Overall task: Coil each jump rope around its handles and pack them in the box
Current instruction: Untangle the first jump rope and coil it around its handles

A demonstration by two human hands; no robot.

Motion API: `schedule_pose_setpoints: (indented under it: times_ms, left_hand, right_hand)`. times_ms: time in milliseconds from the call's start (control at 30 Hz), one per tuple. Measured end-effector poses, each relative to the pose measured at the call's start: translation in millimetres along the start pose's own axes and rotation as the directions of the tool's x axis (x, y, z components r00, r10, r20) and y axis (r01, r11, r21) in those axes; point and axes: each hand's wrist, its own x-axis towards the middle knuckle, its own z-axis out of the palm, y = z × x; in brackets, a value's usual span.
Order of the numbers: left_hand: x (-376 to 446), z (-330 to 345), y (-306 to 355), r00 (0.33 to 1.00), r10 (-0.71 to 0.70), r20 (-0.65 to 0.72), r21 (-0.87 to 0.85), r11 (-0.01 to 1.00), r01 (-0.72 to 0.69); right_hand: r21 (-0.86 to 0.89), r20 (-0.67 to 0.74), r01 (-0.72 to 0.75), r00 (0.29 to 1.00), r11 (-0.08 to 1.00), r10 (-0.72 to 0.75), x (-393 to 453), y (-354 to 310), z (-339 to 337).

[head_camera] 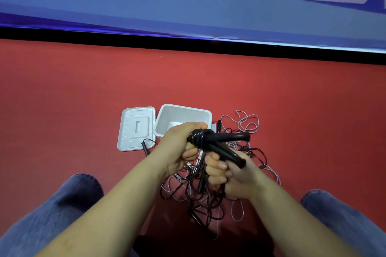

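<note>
Nearest the camera, two knees in blue jeans (pixel 52 210) frame a loose tangle of black and grey ropes (pixel 208 194) lying on the red floor (pixel 83 100) between them. Above that heap both hands work one black jump rope: the right hand (pixel 227 175) has its fingers curled tight round the lower ends of the paired black handles (pixel 227 152), while the left hand (pixel 183 142) is closed round the coiled cord (pixel 198 137) wound at their upper ends. The step in hand looks like the last turns of winding this rope, or securing the loose end. Next the bundle should be held firmly so the turns do not spring off, then carried forward and lowered into the white box (pixel 183 117), which stands open just beyond the hands, with nothing visible in it. Its lid (pixel 135 129) lies flat just left of it, a stray handle (pixel 145 148) touching the lid's near edge. Many ropes remain uncoiled.
</note>
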Motion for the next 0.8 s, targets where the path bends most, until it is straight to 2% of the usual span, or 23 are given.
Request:
schedule_pose_setpoints:
  times_ms: [33,67,133,233,300,367,500,567,633,700,733,800]
  left_hand:
    - [1.2,2.3,-1.8,0.999,-0.015,-0.029,-0.045,0.999,0.013]
    - [2.0,4.3,-3.0,0.998,-0.028,-0.061,-0.073,0.997,0.023]
    - [3.8,5.9,-5.1,0.990,-0.040,-0.136,-0.098,0.995,0.027]
    - [7.0,3.8,-4.9,0.961,-0.006,-0.276,-0.096,0.995,-0.021]
    - [10.4,-1.8,-4.2,0.918,0.105,-0.382,0.052,0.994,-0.093]
    - [13.7,-10.4,-3.6,0.851,0.278,-0.446,0.269,0.948,-0.169]
    - [13.0,-21.9,-1.1,0.747,0.499,-0.440,0.541,0.811,-0.223]
    - [11.3,-22.1,-3.6,0.736,0.541,-0.408,0.640,0.744,-0.192]
    - [9.1,-20.7,-7.6,0.748,0.551,-0.369,0.736,0.665,-0.128]
    - [7.9,-19.4,-8.8,0.772,0.539,-0.338,0.796,0.601,-0.070]
    - [7.9,-19.1,-7.8,0.787,0.527,-0.322,0.810,0.584,-0.060]
    - [7.6,-18.2,-4.7,0.820,0.501,-0.278,0.815,0.575,-0.075]
  right_hand:
    - [0.028,-0.056,0.066,0.996,0.997,-0.064,5.5,5.5,1.0]
    - [-0.027,-0.152,0.135,0.979,0.991,-0.137,9.8,10.6,2.4]
    - [-0.261,-0.308,0.200,0.910,0.944,-0.278,16.1,20.3,5.4]
    - [-0.497,-0.330,0.186,0.863,0.848,-0.382,17.2,28.1,11.1]
    - [-0.563,-0.301,0.150,0.878,0.813,-0.371,14.5,29.0,12.2]
    - [-0.609,-0.268,0.117,0.900,0.784,-0.343,12.3,29.5,12.6]
    - [-0.695,-0.190,0.077,0.940,0.715,-0.285,8.4,28.4,16.1]
    - [-0.791,-0.136,0.070,0.948,0.607,-0.287,5.2,28.1,16.9]
    - [-0.916,-0.058,0.088,0.936,0.391,-0.347,2.0,28.4,14.2]
    - [-0.975,0.015,0.114,0.890,0.191,-0.456,-1.1,23.3,8.9]
    - [-0.986,0.031,0.112,0.857,0.127,-0.514,-2.8,17.6,5.3]
    - [-0.992,0.042,0.106,0.788,0.068,-0.614,-7.8,0.8,-1.8]
